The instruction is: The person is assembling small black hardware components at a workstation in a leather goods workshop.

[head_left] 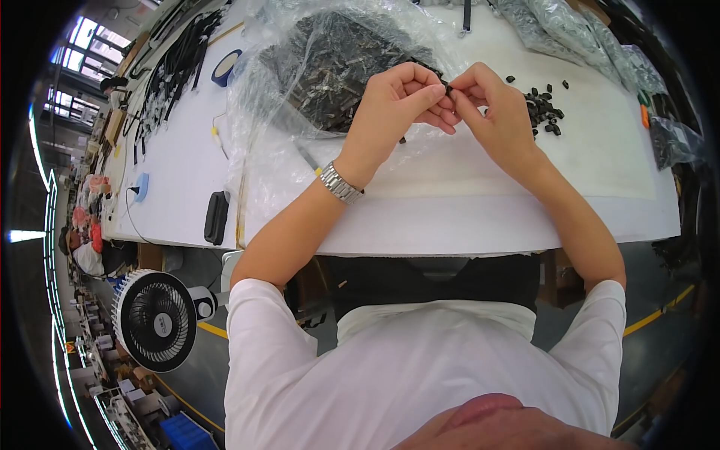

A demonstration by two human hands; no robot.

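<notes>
My left hand [401, 105] and my right hand [495, 112] meet above the white table [465, 217]. Thumbs and fingertips of both hands pinch a small black part [448, 88], mostly hidden by the fingers, so its exact kind is unclear. Behind and left of my left hand lies a large clear plastic bag [251, 105] with a heap of small dark pieces [326, 71] in it. Beside my right hand, several loose small black pieces [551, 114] are scattered on the table. A metal-band watch [341, 184] circles my left wrist.
Black cables [176, 64] and a roll of blue tape [226, 68] lie far left. A black case [217, 217] sits near the front edge, with a fan [159, 321] below it. Clear plastic bags [559, 37] fill the far right, near an orange-handled tool [644, 114].
</notes>
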